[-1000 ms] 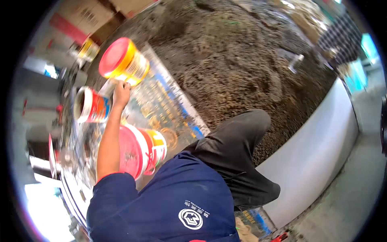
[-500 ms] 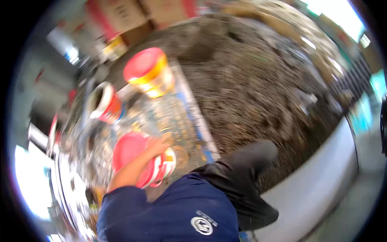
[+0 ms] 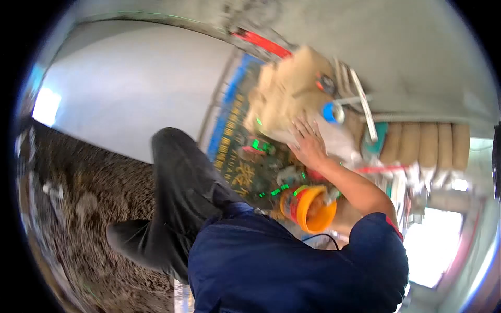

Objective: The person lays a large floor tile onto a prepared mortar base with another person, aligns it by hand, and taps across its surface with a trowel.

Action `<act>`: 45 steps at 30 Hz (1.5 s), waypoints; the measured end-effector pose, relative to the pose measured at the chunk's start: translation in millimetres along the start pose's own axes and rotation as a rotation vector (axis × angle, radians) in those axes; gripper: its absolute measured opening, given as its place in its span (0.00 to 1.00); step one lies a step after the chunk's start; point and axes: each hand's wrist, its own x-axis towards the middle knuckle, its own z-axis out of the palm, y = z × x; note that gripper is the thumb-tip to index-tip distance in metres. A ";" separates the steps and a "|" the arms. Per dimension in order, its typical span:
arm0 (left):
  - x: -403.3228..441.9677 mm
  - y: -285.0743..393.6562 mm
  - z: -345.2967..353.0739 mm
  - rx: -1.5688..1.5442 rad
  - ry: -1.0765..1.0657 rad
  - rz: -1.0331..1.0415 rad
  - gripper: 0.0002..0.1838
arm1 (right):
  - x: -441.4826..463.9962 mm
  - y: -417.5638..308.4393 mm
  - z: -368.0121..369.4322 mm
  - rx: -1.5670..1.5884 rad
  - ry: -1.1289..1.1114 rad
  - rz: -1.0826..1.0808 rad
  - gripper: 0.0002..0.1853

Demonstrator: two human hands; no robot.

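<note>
My right hand (image 3: 309, 144) reaches out with its fingers spread and nothing held. It is over or against a pale, crumpled plastic sheet (image 3: 336, 136), beside a large brown paper bag (image 3: 297, 83). A blue and white roll (image 3: 333, 112) and a black and orange tape measure (image 3: 325, 82) are just beyond the fingers. Nearer my body, an orange bucket (image 3: 319, 209) with its mouth towards me has something pale inside. It stands by a dark printed mat with yellow lettering (image 3: 241, 169). My left hand is out of view.
A large white slab (image 3: 141, 78) fills the upper left, with rough dark mortar or soil (image 3: 83, 208) below it. A red bar (image 3: 263, 44) is near the wall. Brown stacked bags (image 3: 425, 145) lie at the right, by pale strips (image 3: 364, 104).
The view has swung round to the bag and orange bucket. My left hand moved from the yellow bucket to the pink-lidded one, then left view. My right hand has come into view.
</note>
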 end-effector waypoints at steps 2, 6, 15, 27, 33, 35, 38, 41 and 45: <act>10.4 -8.8 -8.9 0.062 -0.022 0.053 0.23 | -54.9 1.4 -9.0 0.007 0.107 0.054 0.28; 17.3 -6.8 -26.1 0.158 -0.068 0.121 0.23 | -128.2 36.1 -19.9 0.286 0.459 0.324 0.15; 7.0 -20.6 -14.5 0.189 -0.113 0.189 0.23 | -183.8 143.6 -13.3 -0.026 0.707 0.807 0.19; -133.2 -30.2 69.2 0.026 -0.154 0.194 0.24 | -90.0 334.5 -82.2 1.134 -0.001 1.006 0.12; -181.0 -24.7 99.1 -0.034 -0.185 0.282 0.25 | -68.8 303.5 -191.3 0.393 0.164 0.801 0.19; -189.3 -24.3 103.5 -0.058 -0.193 0.329 0.25 | -56.7 277.6 -235.5 0.268 0.227 0.729 0.20; -193.4 -31.6 109.6 0.182 -0.269 0.506 0.26 | -24.5 237.3 -278.2 0.206 0.296 0.570 0.21; -188.5 -22.8 103.2 0.174 -0.226 0.574 0.33 | 19.1 144.7 -302.5 0.198 0.335 0.410 0.23; -193.7 -26.2 116.5 0.140 -0.281 0.504 0.32 | 121.8 73.5 -306.2 0.459 0.009 0.075 0.17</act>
